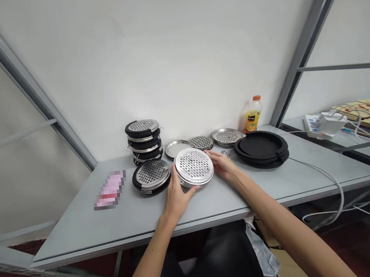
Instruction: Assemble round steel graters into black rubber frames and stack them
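Between my hands is a round metal grater disc, tilted toward me, with more metal rims stacked under it. My left hand grips its left and lower edge, thumb along the front. On its upper right edge rest the fingers of my right hand. Just left lies a grater set in a black rim. Behind the held disc are a plain metal disc, a coarse grater disc and a stack of grater discs. Small metal clips lie beyond my right hand.
A tall stack of black-rimmed graters stands at the back left. Black round trays are piled at right, before an orange-capped juice bottle. A blurred pink item lies at left. White cables hang over the right edge.
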Demonstrator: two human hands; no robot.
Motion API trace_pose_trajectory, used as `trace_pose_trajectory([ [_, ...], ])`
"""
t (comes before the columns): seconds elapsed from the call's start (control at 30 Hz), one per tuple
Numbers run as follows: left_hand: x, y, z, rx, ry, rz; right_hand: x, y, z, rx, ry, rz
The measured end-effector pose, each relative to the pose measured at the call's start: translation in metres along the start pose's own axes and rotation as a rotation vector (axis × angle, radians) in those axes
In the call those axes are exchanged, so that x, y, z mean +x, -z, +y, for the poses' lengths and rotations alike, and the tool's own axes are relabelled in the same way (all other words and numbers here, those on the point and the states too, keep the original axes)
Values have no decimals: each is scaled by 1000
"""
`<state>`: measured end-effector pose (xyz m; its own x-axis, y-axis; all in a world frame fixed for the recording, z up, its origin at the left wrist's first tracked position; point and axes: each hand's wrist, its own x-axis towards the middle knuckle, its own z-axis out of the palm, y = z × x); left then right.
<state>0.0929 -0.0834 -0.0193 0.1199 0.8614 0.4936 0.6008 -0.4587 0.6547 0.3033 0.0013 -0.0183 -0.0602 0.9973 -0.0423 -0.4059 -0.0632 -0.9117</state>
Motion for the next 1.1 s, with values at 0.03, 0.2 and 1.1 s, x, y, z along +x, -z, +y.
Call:
trace_pose_trajectory([
  [0.03, 0, -1, -1, 4, 17, -5, 0, 0, 1, -24, 21, 24],
  [0.2, -4, -3, -2, 41, 85, -7, -2, -1, 5, -424, 240, 115],
  [1.1, -14, -6, -1, 254, 131, -54, -13, -9, 9, -1194, 401, 50],
])
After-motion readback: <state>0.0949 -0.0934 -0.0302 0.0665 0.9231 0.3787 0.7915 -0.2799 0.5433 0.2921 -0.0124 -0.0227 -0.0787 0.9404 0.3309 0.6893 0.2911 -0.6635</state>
